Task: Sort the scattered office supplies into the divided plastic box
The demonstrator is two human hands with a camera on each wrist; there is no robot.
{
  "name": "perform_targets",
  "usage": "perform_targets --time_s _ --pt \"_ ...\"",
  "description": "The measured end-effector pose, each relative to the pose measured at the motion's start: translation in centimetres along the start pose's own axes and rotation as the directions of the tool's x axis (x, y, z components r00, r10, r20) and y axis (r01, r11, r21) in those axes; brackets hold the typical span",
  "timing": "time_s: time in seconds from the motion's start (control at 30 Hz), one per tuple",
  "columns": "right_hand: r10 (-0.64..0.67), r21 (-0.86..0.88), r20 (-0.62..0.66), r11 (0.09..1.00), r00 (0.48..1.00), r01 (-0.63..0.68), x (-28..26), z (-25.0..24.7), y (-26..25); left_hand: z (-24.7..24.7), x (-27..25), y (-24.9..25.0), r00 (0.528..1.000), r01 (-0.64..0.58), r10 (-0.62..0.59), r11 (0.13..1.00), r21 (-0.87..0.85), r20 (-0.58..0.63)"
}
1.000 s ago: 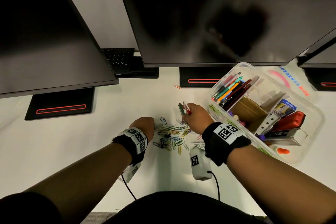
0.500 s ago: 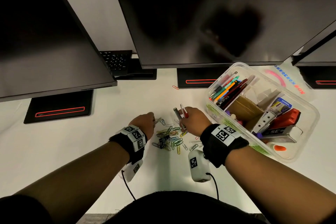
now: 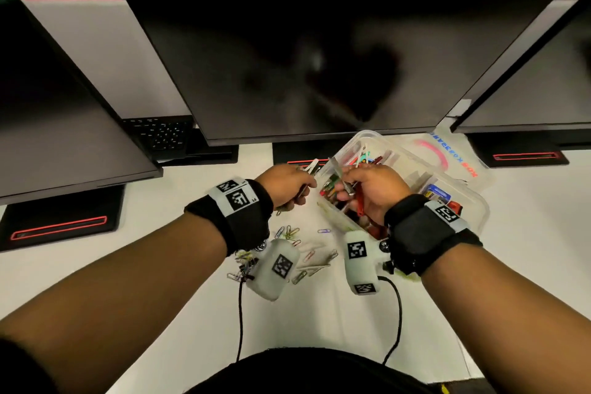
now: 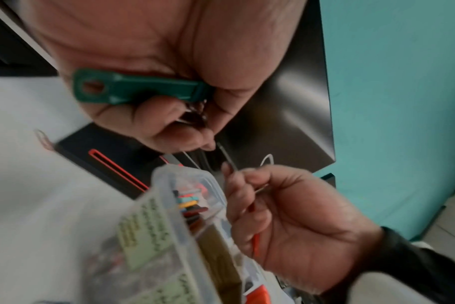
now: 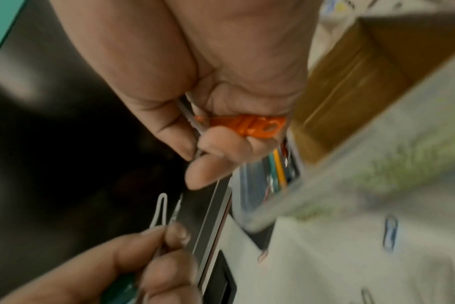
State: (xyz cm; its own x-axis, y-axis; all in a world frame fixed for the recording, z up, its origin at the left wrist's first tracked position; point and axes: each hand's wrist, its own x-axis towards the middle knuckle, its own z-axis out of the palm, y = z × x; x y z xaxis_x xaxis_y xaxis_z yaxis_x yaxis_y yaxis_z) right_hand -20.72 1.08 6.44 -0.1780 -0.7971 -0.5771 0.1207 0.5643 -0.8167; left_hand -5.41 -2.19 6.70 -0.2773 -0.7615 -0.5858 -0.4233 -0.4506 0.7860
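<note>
Both hands have lifted off the white desk (image 3: 96, 269) since the earlier frames, rising from the heap of coloured wire paper clips (image 3: 289, 233) toward the clear divided plastic box (image 3: 476, 205). Leftmost, the left hand (image 3: 286, 184) is clenched round a flat green plastic tool with a hole in its end (image 4: 133, 87) and a few pale clips. Just to its right, the right hand (image 3: 372, 193) grasps a similar orange plastic tool (image 5: 249, 125) plus a thin metal piece. Most clips lie on the desk below and between the wrists. The box sits to the right, its long axis running diagonally away to the right; its near-left end lies directly under the right hand, which is therefore the nearer one to drop its load.
</note>
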Motion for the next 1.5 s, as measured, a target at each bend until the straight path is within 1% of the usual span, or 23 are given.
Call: perform_targets --time_s 0.1,0.23,0.33,0.4,0.43,0.47,0.53,0.6,0.67,0.77,0.83,0.9,1.0,1.1,1.2,1.27,1.3,1.33,1.4,1.43,1.5 --pt "0.025 -0.023 -0.065 0.999 0.998 -0.026 0.4 -3.3 0.0 3.1 0.9 1.8 0.997 -0.003 0.0 0.999 0.034 0.075" --pt "0.055 -0.125 -0.141 0.99 0.988 -0.073 0.8 -7.5 -0.3 7.6 2.8 4.1 0.99 -0.012 0.001 0.997 0.076 0.142" --pt "0.099 -0.181 -0.167 0.975 0.981 -0.129 1.4 -9.5 -0.7 10.2 3.9 5.4 0.991 0.025 -0.043 0.99 0.139 0.128" --pt "0.143 -0.204 -0.15 0.964 0.978 -0.172 1.6 -10.0 -1.0 11.4 4.4 6.1 0.992 0.059 -0.076 0.985 0.164 0.097" --pt "0.157 -0.192 -0.134 0.964 0.978 -0.181 1.8 -10.1 -1.0 11.8 4.7 6.3 0.992 0.077 -0.09 0.985 0.152 0.083" --pt "0.166 -0.166 -0.115 0.969 0.979 -0.184 1.9 -10.1 -1.1 12.1 4.9 6.5 0.992 0.103 -0.111 0.989 0.105 0.068" --pt "0.167 -0.113 -0.091 0.978 0.982 -0.177 2.3 -10.3 -1.2 12.6 5.2 6.9 0.985 0.16 -0.157 0.986 -0.042 0.076" --pt "0.17 -0.069 -0.087 0.982 0.982 -0.176 2.6 -10.6 -1.4 12.9 5.4 7.3 0.973 0.213 -0.194 0.963 -0.164 0.125" --pt "0.17 -0.048 -0.096 0.983 0.981 -0.175 2.9 -11.0 -1.4 13.0 5.7 7.6 0.961 0.248 -0.207 0.939 -0.239 0.185" --pt "0.15 -0.087 -0.108 0.983 0.983 -0.16 3.3 -11.3 -1.4 12.6 6.1 7.5 0.969 0.223 -0.181 0.936 -0.272 0.17" --pt "0.139 -0.122 -0.09 0.981 0.986 -0.149 3.3 -11.1 -1.2 12.2 6.1 7.2 0.975 0.205 -0.168 0.937 -0.283 0.147" --pt "0.141 -0.147 -0.06 0.978 0.988 -0.148 3.0 -10.6 -1.2 11.4 6.2 6.5 0.975 0.201 -0.172 0.952 -0.231 0.139" --pt "0.115 -0.208 -0.04 0.971 0.993 -0.121 2.3 -8.9 -1.5 9.4 5.9 5.6 0.982 0.177 -0.17 0.979 -0.096 0.079" --pt "0.028 -0.239 -0.008 0.971 1.0 -0.029 1.1 -6.1 -1.9 6.3 5.0 4.4 0.992 0.126 -0.127 0.992 0.012 0.018" --pt "-0.084 -0.305 0.111 0.946 0.99 0.114 -0.1 -2.3 -1.7 2.7 3.9 2.5 0.998 0.06 -0.054 0.98 0.188 -0.039" --pt "-0.143 -0.431 0.21 0.874 0.967 0.222 -0.7 0.5 -1.0 0.1 3.1 0.5 0.998 0.039 -0.022 0.947 0.319 -0.055" --pt "-0.154 -0.521 0.263 0.808 0.952 0.274 -0.9 1.7 -0.5 -1.0 2.8 -0.6 0.998 0.044 -0.021 0.923 0.382 -0.064" --pt "-0.149 -0.618 0.32 0.716 0.936 0.326 -0.8 3.0 0.3 -2.1 2.3 -1.9 0.997 0.056 -0.028 0.9 0.432 -0.072" --pt "-0.113 -0.777 0.419 0.469 0.901 0.42 -0.3 5.2 2.2 -3.9 1.7 -4.3 0.996 0.082 -0.048 0.849 0.522 -0.079" --pt "-0.082 -0.821 0.444 0.362 0.892 0.441 -0.1 6.0 3.2 -4.7 1.6 -5.5 0.996 0.088 -0.051 0.801 0.592 -0.078" --pt "0.0 -0.873 0.452 0.205 0.892 0.442 0.6 7.2 5.4 -6.3 1.5 -8.1 0.995 0.098 -0.056 0.675 0.731 -0.081"
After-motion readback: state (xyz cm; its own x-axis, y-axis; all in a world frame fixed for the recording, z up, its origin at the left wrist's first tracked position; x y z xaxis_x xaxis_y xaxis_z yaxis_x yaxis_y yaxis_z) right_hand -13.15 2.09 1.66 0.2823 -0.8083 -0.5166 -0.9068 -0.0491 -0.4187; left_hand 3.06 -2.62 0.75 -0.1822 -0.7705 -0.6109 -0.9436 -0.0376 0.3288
